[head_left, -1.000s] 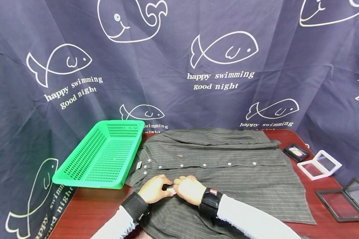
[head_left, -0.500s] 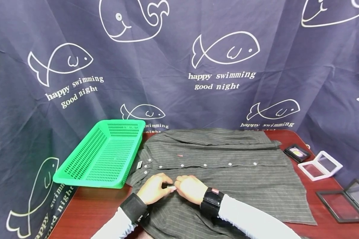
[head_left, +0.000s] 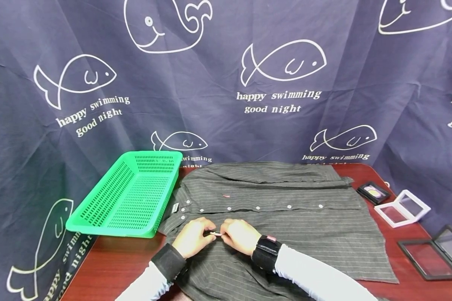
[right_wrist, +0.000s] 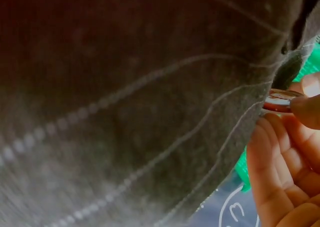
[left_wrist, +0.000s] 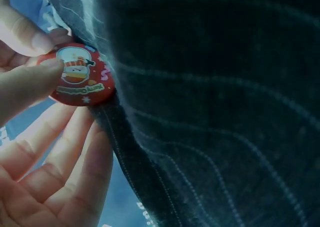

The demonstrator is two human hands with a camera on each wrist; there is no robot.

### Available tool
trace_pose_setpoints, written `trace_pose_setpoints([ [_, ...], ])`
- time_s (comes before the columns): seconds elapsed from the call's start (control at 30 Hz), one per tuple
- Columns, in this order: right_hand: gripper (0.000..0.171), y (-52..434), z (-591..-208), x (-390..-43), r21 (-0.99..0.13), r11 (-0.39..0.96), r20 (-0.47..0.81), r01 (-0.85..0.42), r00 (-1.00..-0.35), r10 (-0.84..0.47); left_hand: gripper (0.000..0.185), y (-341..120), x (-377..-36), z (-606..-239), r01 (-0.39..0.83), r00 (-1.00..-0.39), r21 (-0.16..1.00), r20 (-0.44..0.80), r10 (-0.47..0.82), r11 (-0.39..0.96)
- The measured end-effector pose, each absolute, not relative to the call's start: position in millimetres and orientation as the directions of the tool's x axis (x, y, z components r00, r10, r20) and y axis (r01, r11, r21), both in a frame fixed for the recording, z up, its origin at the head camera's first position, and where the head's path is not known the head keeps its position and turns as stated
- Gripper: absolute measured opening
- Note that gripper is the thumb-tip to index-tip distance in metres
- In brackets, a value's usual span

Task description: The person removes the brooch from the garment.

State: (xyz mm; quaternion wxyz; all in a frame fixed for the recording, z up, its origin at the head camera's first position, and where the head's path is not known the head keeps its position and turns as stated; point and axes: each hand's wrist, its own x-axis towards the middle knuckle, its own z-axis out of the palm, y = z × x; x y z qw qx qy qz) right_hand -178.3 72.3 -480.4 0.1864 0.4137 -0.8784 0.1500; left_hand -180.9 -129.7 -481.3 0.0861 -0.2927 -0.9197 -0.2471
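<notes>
A dark pinstriped shirt (head_left: 286,217) lies spread flat on the red-brown table (head_left: 113,263). My two hands meet over its near left part. Between them is a small round red badge (head_left: 215,234) with a cartoon figure. My left hand (head_left: 193,238) pinches the badge (left_wrist: 80,74) against a raised fold of the shirt (left_wrist: 215,112), thumb on its face and fingers (left_wrist: 45,152) behind it. My right hand (head_left: 239,236) pinches the same spot from the other side. The right wrist view shows the badge (right_wrist: 280,100) edge-on beside the fabric (right_wrist: 125,112). Its back is hidden.
A green plastic basket (head_left: 132,194) stands at the table's left, touching the shirt's collar end. At the right lie a small black box (head_left: 373,191), an open white frame case (head_left: 402,207) and open black frame cases (head_left: 433,253). A dark blue fish-print curtain (head_left: 226,83) hangs behind.
Both hands have crept slightly farther up the shirt and stayed together on the badge. The shirt and everything else lie as before.
</notes>
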Motion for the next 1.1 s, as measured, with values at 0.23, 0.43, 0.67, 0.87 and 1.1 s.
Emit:
trace_pose_setpoints([
  [0.23, 0.009, 72.4, -479.0, -179.3, -0.190, 0.619, 0.435, -0.762, -0.630, -0.643, 0.014, -130.1, -183.0, -482.1, 0.557, -0.829, 0.397, 0.312, 0.464, 0.729],
  [0.43, 0.008, 72.8, -478.3, -180.1, -0.232, 0.621, 0.429, -0.748, -0.652, -0.625, 0.017, -130.5, -183.2, -481.3, 0.548, -0.835, 0.395, 0.310, 0.455, 0.737],
  [0.67, 0.007, 73.5, -478.1, -181.5, -0.288, 0.623, 0.420, -0.727, -0.681, -0.601, 0.016, -129.4, -182.6, -480.5, 0.547, -0.833, 0.372, 0.332, 0.443, 0.750],
  [0.87, 0.006, 73.0, -476.8, -184.7, -0.422, 0.630, 0.332, -0.652, -0.758, -0.562, 0.014, -129.3, -183.9, -481.6, 0.554, -0.827, 0.355, 0.339, 0.449, 0.753],
  [1.1, 0.007, 73.8, -478.9, -188.2, -0.504, 0.609, 0.311, -0.613, -0.786, -0.534, 0.014, -129.2, -184.5, -484.5, 0.565, -0.818, 0.351, 0.354, 0.453, 0.747],
])
